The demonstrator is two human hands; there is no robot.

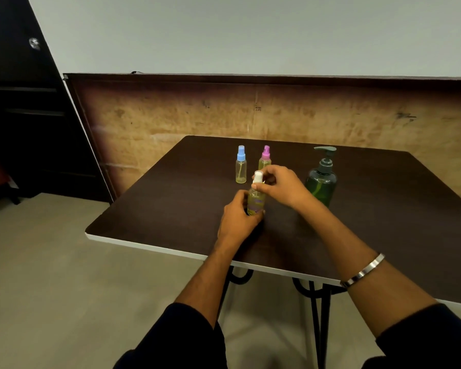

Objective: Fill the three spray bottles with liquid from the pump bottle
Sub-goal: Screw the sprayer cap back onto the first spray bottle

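One white-capped spray bottle [256, 201]: light, smooth plastic, likely slippery. Left hand [237, 217] grips base; right hand [277, 186] pinches cap [258, 177].

Dark brown table [171, 198] with four bottles on it.
The green pump bottle [321, 182] stands upright; to its left are the pink-capped spray bottle [265, 159] and, further left, the blue-capped spray bottle [241, 166]; nearer the front edge stands the white-capped spray bottle [256, 194].
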